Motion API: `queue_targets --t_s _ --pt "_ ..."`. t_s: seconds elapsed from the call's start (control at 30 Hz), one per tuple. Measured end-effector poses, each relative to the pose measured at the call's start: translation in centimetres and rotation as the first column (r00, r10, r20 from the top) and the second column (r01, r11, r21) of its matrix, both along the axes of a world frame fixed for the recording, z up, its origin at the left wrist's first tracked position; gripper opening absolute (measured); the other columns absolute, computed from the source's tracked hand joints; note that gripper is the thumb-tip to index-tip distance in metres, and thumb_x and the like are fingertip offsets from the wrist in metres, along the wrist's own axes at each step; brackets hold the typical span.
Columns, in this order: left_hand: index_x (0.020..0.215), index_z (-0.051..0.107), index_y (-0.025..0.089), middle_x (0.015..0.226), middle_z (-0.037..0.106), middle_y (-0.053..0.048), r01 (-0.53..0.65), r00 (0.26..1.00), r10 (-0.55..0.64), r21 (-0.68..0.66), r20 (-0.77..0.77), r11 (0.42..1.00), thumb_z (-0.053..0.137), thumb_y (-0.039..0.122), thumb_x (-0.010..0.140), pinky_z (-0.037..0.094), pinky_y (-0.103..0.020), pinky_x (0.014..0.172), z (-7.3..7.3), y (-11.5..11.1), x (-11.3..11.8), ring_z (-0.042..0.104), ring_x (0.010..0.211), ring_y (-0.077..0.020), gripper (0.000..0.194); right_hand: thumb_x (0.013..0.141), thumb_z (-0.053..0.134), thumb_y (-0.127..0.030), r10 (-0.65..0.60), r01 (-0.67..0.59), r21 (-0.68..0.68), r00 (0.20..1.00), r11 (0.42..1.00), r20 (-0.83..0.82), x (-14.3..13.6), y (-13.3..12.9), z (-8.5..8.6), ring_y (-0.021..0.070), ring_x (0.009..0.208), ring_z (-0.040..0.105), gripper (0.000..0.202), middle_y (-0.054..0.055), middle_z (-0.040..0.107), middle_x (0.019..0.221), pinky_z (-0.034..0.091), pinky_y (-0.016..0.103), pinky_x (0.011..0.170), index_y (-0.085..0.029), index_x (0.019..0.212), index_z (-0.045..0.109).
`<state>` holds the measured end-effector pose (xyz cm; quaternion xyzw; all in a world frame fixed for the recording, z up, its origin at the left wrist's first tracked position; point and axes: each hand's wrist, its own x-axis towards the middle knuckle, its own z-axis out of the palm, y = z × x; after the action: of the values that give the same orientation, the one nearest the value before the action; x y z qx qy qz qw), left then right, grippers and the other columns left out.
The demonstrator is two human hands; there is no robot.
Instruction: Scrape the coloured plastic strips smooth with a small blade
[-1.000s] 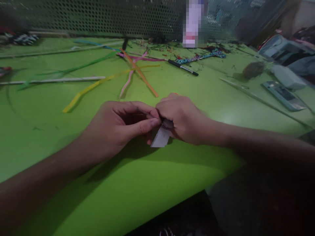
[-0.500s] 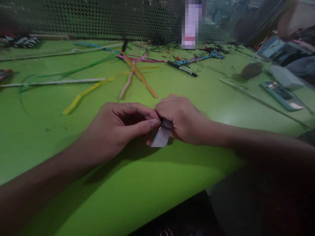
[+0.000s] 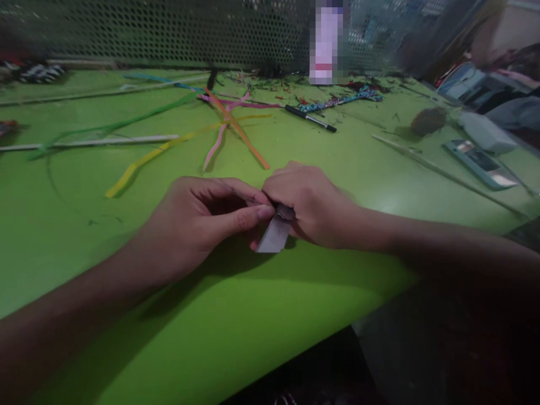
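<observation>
Left hand (image 3: 206, 219): thumb and forefinger pinching a thin dark strand (image 3: 252, 200). Right hand (image 3: 310, 208): clenched around a flat grey piece (image 3: 273, 235) (blade-like; upper end hidden in the fist) projecting toward 7 o'clock between the hands. From there, orange strip (image 3: 247, 139) at 11 o'clock, black pen (image 3: 311, 118) at 1, both on green tabletop (image 3: 211, 326).

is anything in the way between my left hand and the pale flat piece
Nothing visible stands between: the left hand has its thumb tip close beside the pale flat piece, which juts from the right hand. I can't tell whether thumb and piece touch.
</observation>
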<state>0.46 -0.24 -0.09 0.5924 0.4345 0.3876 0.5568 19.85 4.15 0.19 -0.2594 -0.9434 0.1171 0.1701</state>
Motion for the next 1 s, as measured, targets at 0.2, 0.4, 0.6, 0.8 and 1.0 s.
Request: queue_targets --t_s 0.2,0.4,0.6,0.8,1.0 --pt "0.08 0.081 0.022 0.071 0.075 -0.001 -0.017 1.0 0.017 0.0 -0.013 1.0 0.08 0.026 0.08 0.057 -0.024 0.061 -0.1 -0.04 -0.07 0.07 0.061 -0.0162 0.005 0.093 0.05 -0.016 0.011 -0.011 -0.002 1.0 1.0 0.006 0.12 0.05 -0.07 0.0105 0.065 0.044 0.023 0.0 0.051 0.067 0.033 0.026 0.071 -0.017 0.071 0.047" --pt "0.08 0.08 0.024 0.076 0.076 0.0 -0.033 0.999 0.033 0.008 0.023 0.999 0.081 0.028 0.079 0.057 -0.022 0.063 -0.57 0.16 -0.2 0.07 0.068 -0.0162 0.004 0.094 0.05 -0.019 0.031 -0.03 0.021 0.999 0.999 -0.014 0.31 0.22 -0.35 0.0108 0.065 0.042 0.024 0.0 0.049 0.065 0.033 0.026 0.069 -0.017 0.07 0.046" --pt "0.078 0.081 0.026 0.076 0.077 0.003 -0.016 0.994 0.014 0.016 0.107 1.0 0.084 0.021 0.076 0.055 -0.017 0.064 -0.63 0.19 -0.15 0.068 0.067 -0.0116 0.006 0.09 0.05 -0.015 0.027 -0.027 0.002 0.999 1.0 -0.019 0.32 0.18 -0.26 0.0109 0.066 0.042 0.021 0.0 0.049 0.066 0.032 0.026 0.069 -0.018 0.07 0.045" --pt "0.079 0.081 0.024 0.07 0.075 0.002 0.0 0.997 0.0 -0.004 0.078 1.0 0.08 0.021 0.079 0.055 -0.02 0.061 -0.39 0.17 -0.09 0.067 0.062 -0.0141 0.004 0.082 0.054 -0.009 0.028 -0.028 0.0 0.999 1.0 -0.024 0.22 0.16 -0.23 0.0101 0.065 0.043 0.018 -0.001 0.05 0.066 0.033 0.026 0.07 -0.017 0.069 0.045" --pt "0.078 0.081 0.024 0.067 0.074 0.001 0.021 0.998 -0.02 -0.007 0.067 1.0 0.08 0.024 0.08 0.056 -0.021 0.061 -0.23 0.16 -0.06 0.067 0.06 -0.0141 0.002 0.088 0.054 -0.013 0.026 -0.026 -0.006 0.999 1.0 -0.026 0.16 0.18 -0.33 0.0102 0.065 0.043 0.02 -0.001 0.051 0.066 0.033 0.026 0.07 -0.016 0.069 0.049"
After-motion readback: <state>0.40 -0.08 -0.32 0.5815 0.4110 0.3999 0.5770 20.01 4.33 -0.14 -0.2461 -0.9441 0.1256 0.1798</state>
